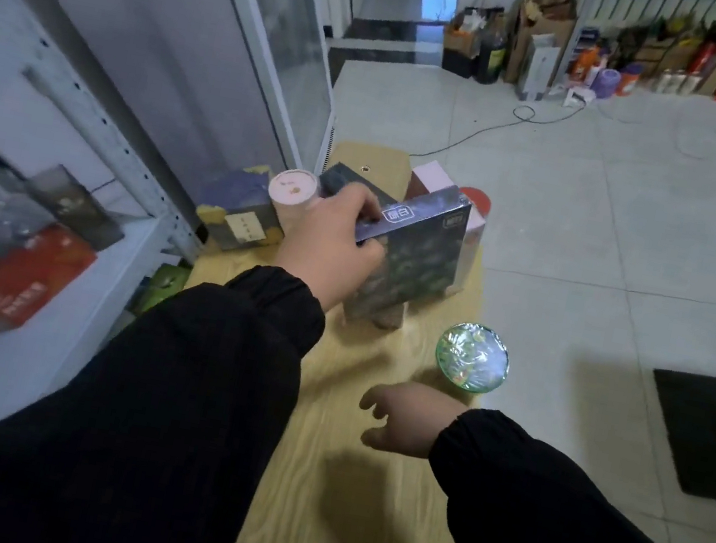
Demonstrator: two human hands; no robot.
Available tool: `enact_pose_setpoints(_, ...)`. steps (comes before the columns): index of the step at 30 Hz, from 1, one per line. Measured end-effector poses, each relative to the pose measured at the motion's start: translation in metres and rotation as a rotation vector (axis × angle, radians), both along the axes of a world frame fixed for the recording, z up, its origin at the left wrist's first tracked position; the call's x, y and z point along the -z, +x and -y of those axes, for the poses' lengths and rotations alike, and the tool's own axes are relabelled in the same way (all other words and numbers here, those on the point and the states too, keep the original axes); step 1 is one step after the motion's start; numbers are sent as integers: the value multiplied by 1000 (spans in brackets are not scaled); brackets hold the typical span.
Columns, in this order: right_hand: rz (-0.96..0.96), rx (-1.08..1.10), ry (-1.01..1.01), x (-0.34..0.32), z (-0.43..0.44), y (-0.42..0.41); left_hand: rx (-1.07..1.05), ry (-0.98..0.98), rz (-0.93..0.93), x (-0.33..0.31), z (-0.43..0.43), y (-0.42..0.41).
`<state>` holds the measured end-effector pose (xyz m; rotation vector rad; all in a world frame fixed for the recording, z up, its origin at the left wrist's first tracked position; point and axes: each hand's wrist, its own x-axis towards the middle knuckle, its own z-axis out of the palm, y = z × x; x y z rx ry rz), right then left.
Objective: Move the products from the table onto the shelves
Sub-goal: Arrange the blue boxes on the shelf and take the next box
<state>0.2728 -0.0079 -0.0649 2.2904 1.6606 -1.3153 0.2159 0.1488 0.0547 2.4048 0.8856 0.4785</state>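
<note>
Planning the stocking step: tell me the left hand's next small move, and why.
Probably carry the dark box left toward the shelf. The left hand grips its top edge, the box is upright over the table, and the right hand is open, holding nothing.

The near half of the table (321, 494) is bare wood, open for a hand to cross. Farther back it gets crowded: a tall box (421, 253) is upright in the middle, a pink-lidded cup (292, 189) and a purple box (237, 211) sit close on its left, and a pink box (430, 176) is behind. A green bowl (472, 357) sits alone near the right edge. To the left, a metal post (100, 120) fronts the shelf (89, 319), where a red box (28, 285) takes up room.
</note>
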Motion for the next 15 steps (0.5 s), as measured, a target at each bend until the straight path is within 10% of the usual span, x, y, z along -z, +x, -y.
enact_pose_setpoints(9, -611, 477, 482, -69, -68, -97, -409, -88, 228, -98, -16, -226)
enact_pose_setpoints(15, -830, 213, 656, -136, -114, -222, -625, -69, 336, -140, 17, -390)
